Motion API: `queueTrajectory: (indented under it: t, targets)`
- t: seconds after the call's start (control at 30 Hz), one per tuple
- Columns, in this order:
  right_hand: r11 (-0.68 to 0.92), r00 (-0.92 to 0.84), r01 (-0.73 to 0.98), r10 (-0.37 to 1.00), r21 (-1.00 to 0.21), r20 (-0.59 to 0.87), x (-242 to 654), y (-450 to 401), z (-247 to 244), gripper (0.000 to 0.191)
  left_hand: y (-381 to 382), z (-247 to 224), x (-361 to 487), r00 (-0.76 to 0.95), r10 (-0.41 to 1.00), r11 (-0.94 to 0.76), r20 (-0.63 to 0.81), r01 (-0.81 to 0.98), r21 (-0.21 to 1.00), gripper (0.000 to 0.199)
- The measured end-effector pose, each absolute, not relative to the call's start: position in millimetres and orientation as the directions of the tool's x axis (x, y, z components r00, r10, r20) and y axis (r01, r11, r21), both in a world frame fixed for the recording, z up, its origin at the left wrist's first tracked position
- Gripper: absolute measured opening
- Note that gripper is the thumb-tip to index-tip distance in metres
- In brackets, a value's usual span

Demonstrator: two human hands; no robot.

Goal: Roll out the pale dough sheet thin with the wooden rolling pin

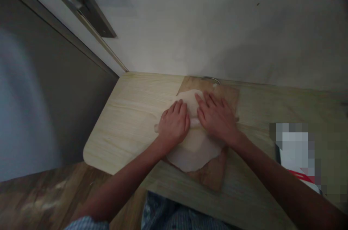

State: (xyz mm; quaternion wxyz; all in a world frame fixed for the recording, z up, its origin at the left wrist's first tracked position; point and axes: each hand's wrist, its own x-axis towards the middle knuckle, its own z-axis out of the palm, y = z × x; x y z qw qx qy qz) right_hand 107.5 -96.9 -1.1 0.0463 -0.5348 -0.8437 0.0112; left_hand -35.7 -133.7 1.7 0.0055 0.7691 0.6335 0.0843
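Note:
A pale rolling pin (pixel 194 122) lies across a wide, thin sheet of dough (pixel 194 153). My left hand (pixel 174 121) is bent over the pin's left part, its fingers together and the pin's end showing beside it. Over the right part presses my right hand (pixel 217 117), holding the pin under its palm, with fingers spread forward toward the dough's far edge. Beneath the dough is a brown wooden board (pixel 213 173), its corners showing. My hands hide much of the pin.
The light wooden table (pixel 122 114) has a rounded left corner and meets a white wall (pixel 176 34) behind. A metal loop (pixel 211 78) shows at the board's far edge. Right of my right forearm sits a partly blurred white and red object (pixel 296 157). Wooden floor (pixel 40 201) lies lower left.

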Motion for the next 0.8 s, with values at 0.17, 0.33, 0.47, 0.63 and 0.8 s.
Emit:
queueTrajectory:
  t: [0.17,0.33,0.47,0.63,0.8]
  targets:
    - [0.442,-0.438,0.891,0.897,-0.106,0.062,101.7,-71.6,-3.6,0.051,-113.5,5.4,-40.0,0.193,0.974,-0.204,0.12,0.975,0.092,0.034]
    - [0.397,-0.389,0.903,0.918,-0.165,0.08,93.7,-48.2,-8.3,0.054,-93.4,4.9,-42.5,0.173,0.971,-0.191,0.166,0.976,0.103,0.032]
    - [0.362,-0.354,0.913,0.932,-0.185,0.077,92.5,-45.3,-6.7,0.054,-88.0,4.6,-42.3,0.084,0.988,-0.101,0.126,0.986,0.134,0.027]
    - [0.322,-0.306,0.927,0.946,-0.191,0.107,97.0,-64.1,-3.2,0.052,-98.5,3.0,-39.0,-0.01,0.991,-0.013,0.133,0.985,0.175,0.028]
    - [0.293,-0.279,0.943,0.955,-0.16,0.104,102.2,-90.2,-2.9,0.05,-115.7,2.3,-33.6,-0.037,0.993,0.016,0.109,0.982,0.186,0.03]
